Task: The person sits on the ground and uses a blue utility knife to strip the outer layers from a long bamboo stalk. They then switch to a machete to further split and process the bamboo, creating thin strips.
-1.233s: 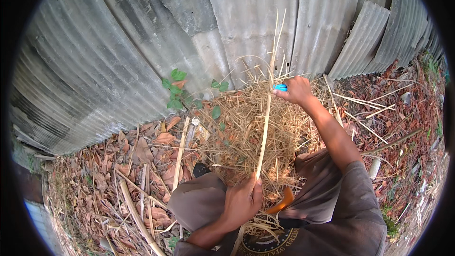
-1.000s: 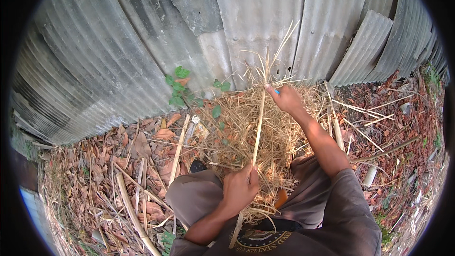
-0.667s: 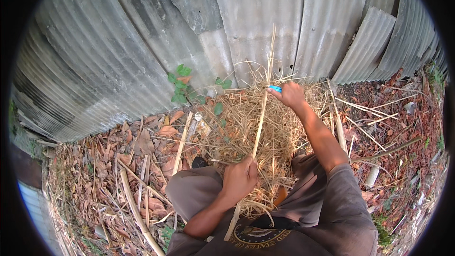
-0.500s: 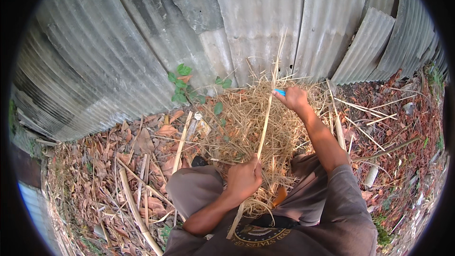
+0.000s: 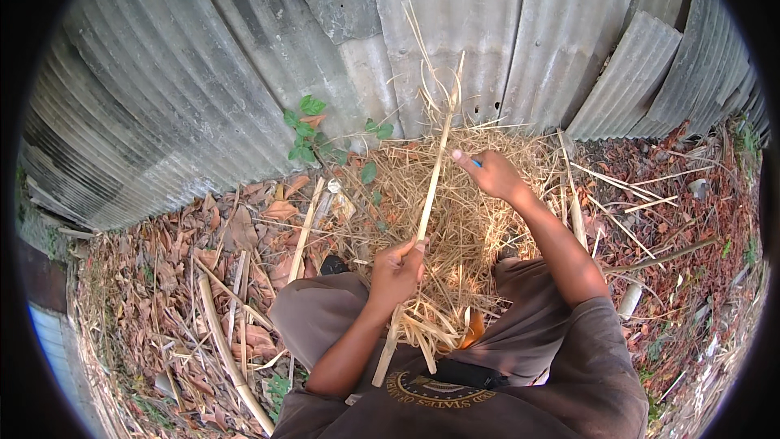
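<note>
My left hand (image 5: 396,274) is closed around a long pale strip of split bamboo (image 5: 433,189), which slants up and away from my lap. Thin curled shavings (image 5: 433,73) fan out at its far end, and its near end sticks out below my fist. In my right hand (image 5: 494,176) I grip a small tool with a blue handle (image 5: 474,163); its blade, if any, cannot be made out. This hand is just right of the strip, apart from it. Loose pale strips (image 5: 426,327) lie at my lap beside an orange piece (image 5: 472,330) of unclear kind.
A heap of straw-like shavings (image 5: 479,219) lies between my knees and a corrugated metal fence (image 5: 455,8). A green plant (image 5: 305,132) grows by the fence. Dry leaves (image 5: 244,232) and bamboo poles (image 5: 223,341) cover the left ground; more sticks (image 5: 621,183) lie right.
My left hand has shifted left and slightly away from my body with the strip. My right hand has come off the strip and slightly nearer to me. Curled shavings now spread at the strip's far end.
</note>
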`<control>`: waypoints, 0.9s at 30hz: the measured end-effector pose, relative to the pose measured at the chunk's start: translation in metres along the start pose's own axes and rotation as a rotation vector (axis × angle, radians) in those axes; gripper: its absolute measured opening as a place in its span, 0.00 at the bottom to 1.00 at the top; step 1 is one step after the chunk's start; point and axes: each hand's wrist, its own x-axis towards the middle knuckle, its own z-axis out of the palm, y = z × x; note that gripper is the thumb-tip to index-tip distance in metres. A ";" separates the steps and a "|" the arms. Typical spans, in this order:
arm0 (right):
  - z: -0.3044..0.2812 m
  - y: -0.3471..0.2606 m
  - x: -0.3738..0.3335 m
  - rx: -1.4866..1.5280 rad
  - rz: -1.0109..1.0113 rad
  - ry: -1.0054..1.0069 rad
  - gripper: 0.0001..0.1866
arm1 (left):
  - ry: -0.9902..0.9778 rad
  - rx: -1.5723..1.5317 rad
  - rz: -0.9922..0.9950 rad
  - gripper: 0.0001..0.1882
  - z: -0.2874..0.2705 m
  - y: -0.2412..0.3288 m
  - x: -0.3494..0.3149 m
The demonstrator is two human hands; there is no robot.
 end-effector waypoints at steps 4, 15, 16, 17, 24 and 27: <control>0.005 -0.051 -0.066 -0.162 -0.329 0.071 0.40 | 0.000 -0.072 -0.039 0.14 -0.005 0.013 -0.016; 0.011 -0.073 -0.071 -0.269 -0.523 0.171 0.37 | 0.166 0.246 0.355 0.09 -0.007 0.013 -0.031; 0.011 -0.071 -0.067 -0.305 -0.539 0.198 0.37 | 0.149 0.258 0.328 0.09 -0.007 0.015 -0.036; 0.010 -0.066 -0.059 -0.293 -0.493 0.238 0.37 | 0.127 0.226 0.298 0.09 -0.008 0.016 -0.039; 0.020 -0.075 -0.068 -0.309 -0.571 0.265 0.38 | 0.141 0.227 0.377 0.06 -0.012 0.020 -0.047; 0.017 -0.071 -0.063 -0.284 -0.668 0.274 0.38 | 0.138 0.279 0.417 0.06 -0.017 0.020 -0.045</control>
